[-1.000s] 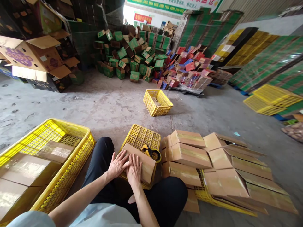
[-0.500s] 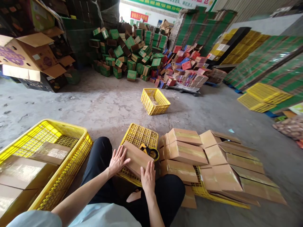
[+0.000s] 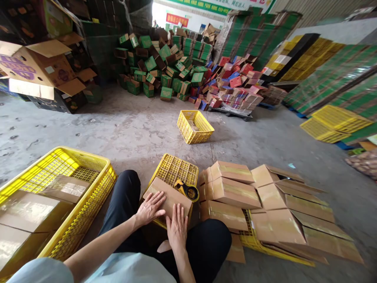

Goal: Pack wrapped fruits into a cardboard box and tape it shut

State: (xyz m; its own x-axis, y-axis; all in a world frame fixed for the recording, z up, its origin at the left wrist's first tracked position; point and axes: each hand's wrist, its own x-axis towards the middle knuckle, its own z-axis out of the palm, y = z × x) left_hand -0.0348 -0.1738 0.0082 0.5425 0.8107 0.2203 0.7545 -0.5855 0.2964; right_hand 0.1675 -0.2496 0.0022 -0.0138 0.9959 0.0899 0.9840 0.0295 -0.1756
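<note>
A brown cardboard box (image 3: 165,190) lies on an upturned yellow plastic crate (image 3: 173,167) between my knees. My left hand (image 3: 152,207) rests flat on the left part of its top, fingers spread. Nearer to me, my right hand (image 3: 177,227) lies with straight fingers over the box's front right part. Neither hand is wrapped round anything. Just behind the box's right end, a yellow and black tape dispenser (image 3: 187,190) sits on the crate. The box's underside and near side are mostly hidden by my hands.
A large yellow crate (image 3: 110,179) holding closed boxes stands at my left. Several cardboard boxes (image 3: 232,192) and part-folded cartons (image 3: 282,224) lie at my right. Ahead stands a smaller yellow basket (image 3: 196,135) on the concrete floor, with piled green boxes (image 3: 166,93) beyond.
Both hands have moved over the box: the left rightward, the right leftward, so they lie closer together. The box sits slightly lower and turned a little. The view has shifted slightly.
</note>
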